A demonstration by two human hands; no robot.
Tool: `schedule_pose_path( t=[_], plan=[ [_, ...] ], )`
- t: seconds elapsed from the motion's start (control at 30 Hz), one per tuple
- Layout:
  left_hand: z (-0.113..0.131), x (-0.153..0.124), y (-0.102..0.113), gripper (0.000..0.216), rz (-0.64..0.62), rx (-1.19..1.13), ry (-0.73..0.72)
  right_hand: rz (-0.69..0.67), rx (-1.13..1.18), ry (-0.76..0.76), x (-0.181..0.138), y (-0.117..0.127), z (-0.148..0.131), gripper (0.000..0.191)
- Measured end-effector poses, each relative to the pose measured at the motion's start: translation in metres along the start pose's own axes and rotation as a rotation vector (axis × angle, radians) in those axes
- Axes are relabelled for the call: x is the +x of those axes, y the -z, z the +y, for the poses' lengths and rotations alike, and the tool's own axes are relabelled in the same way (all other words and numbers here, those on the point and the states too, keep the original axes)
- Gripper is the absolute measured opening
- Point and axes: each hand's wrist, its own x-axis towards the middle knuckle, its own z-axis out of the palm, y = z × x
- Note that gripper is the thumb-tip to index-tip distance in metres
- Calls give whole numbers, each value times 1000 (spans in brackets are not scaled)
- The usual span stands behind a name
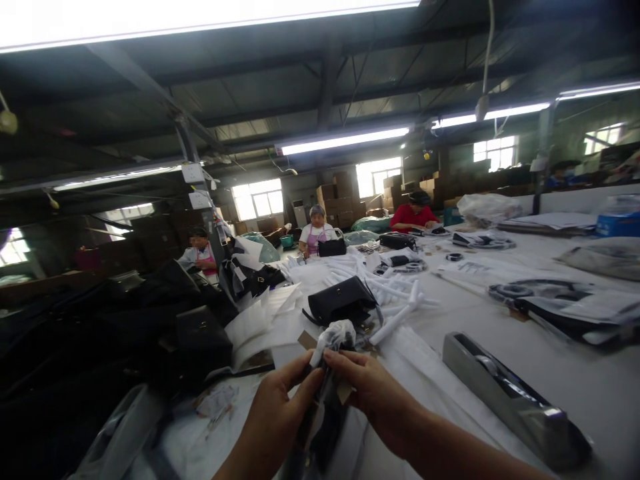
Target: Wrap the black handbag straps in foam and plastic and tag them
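Note:
In the head view, my left hand (280, 407) and my right hand (375, 393) meet at the front middle. Fingers and thumbs of both pinch a dark, strap-like piece (320, 427). White, crumpled wrapping (339, 332) covers its upper end, just beyond my fingertips. The lower part of the piece is blurred and partly hidden behind my left hand. A black handbag (341, 301) with a flap and small metal clasp lies just past the wrapping. Brown card (306, 340) shows beside it.
A tape dispenser (515, 400) stands at the right. White rolls (400, 313) and foam sheets (270, 307) spread across the table. Black bags (205, 333) pile up at the left by a post. Several co-workers sit farther back, one in a red top (413, 217).

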Motion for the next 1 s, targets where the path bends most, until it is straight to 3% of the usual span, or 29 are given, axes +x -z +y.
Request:
schedule_pose_path(
  t=[0.17,0.43,0.63,0.73,0.87,1.0],
  plan=[
    [-19,-1,-10,49,115,-23,11,4,-56,7,1,4,-5,44],
    [-43,14,-21,74,345,-408,91,3,-139,-107,4,16,-13,38],
    [-32,9,-22,57,118,-487,173,-121,-158,-66,3,23,-21,41],
    [-33,6,-19,55,186,-436,150,-202,-24,-11,0,27,-19,36],
    [-37,5,-18,45,205,-365,75,-114,200,-54,-6,30,-12,34],
    [-37,5,-22,43,310,-291,16,-178,151,54,-14,21,-4,36]
  ],
)
